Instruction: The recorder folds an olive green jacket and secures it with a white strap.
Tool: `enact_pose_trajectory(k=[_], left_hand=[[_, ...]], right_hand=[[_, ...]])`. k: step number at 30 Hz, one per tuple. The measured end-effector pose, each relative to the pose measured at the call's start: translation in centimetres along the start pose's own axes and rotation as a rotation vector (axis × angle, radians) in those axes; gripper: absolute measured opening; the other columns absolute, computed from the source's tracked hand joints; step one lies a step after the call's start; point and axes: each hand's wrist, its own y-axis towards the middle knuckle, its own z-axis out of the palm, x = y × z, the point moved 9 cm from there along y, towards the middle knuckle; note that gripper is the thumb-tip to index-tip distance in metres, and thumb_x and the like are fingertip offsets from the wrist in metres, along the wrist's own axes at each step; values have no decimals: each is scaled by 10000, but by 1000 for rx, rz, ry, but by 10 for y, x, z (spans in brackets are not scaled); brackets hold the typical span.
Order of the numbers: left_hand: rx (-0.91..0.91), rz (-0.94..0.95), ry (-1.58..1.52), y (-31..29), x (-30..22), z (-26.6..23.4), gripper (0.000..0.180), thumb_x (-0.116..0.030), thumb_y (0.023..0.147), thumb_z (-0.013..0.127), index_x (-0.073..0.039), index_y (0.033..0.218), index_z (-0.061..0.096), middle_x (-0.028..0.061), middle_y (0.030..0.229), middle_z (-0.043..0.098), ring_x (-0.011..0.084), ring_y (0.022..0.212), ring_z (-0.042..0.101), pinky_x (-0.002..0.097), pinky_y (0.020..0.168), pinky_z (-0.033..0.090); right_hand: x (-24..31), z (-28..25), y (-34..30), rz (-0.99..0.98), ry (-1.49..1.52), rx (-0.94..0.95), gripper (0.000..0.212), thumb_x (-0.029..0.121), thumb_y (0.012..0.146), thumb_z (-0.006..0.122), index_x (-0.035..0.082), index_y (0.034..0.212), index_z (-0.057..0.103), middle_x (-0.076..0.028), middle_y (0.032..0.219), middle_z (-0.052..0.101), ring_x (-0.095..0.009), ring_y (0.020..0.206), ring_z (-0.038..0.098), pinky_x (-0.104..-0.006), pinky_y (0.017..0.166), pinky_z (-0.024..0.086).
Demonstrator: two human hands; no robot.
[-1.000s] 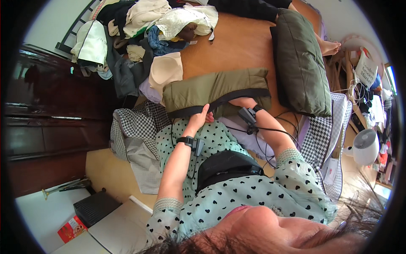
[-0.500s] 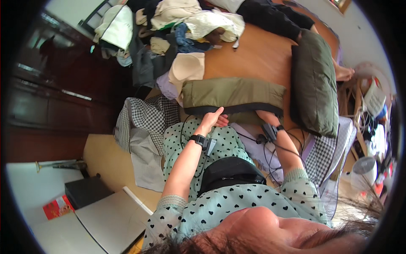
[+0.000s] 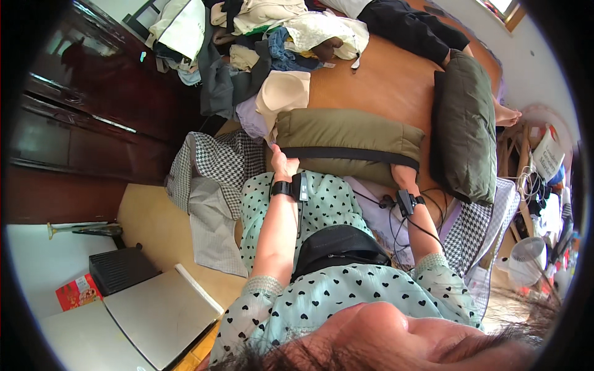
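Observation:
A folded olive padded garment [image 3: 349, 133] with a dark band along its near side lies across the bed edge, just beyond my knees. My left hand [image 3: 284, 163] is at its near left corner, thumb up against the edge and fingers closed there, partly hidden. At the right end, my right hand [image 3: 405, 175] reaches in under the dark band, so its fingers are out of sight. A beige moulded bra cup [image 3: 283, 93] rests against the garment's far left corner. Dark devices with cables are strapped to both my wrists.
A thick dark green padded bundle [image 3: 465, 127] stands to the right. Heaped clothes [image 3: 291, 31] lie at the far left, near another person's dark-trousered legs [image 3: 411, 28]. Houndstooth fabric [image 3: 216, 157] hangs at the left, beside a dark cabinet [image 3: 93, 123]. Cables [image 3: 396, 232] trail by my right wrist.
My left hand has moved left from the middle of the dark band to the garment's left corner. More of the garment's near side shows below the band. My right hand stays at the right end.

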Motion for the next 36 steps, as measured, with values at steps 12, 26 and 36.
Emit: enact_pose_trajectory(k=[12,26,36], left_hand=[[779,-191,-335,-64,28,43,263,-62,808,453,32,1015,586,152,1067,638,277,1031,598,442,969,452],[380,728,2042,1,17,84,723,-541,876,440,-92,1426,306,159,1498,226,281,1394,190,382,1138,170],[203,621,2242,26,-2,47,780,-569,841,490,-95,1430,296,167,1485,257,281,1385,218,381,1132,205]], right_hand=[[60,-18,30,59,107,212,311,290,859,556,34,1011,647,-239,982,626,-400,909,593,-463,825,463],[136,25,43,-118,267,460,370,358,851,553,77,1078,636,-170,1097,613,-358,1024,562,-451,893,433],[47,1,44,149,200,238,377,305,850,552,60,1131,602,-173,1164,591,-367,1095,533,-426,940,414]])
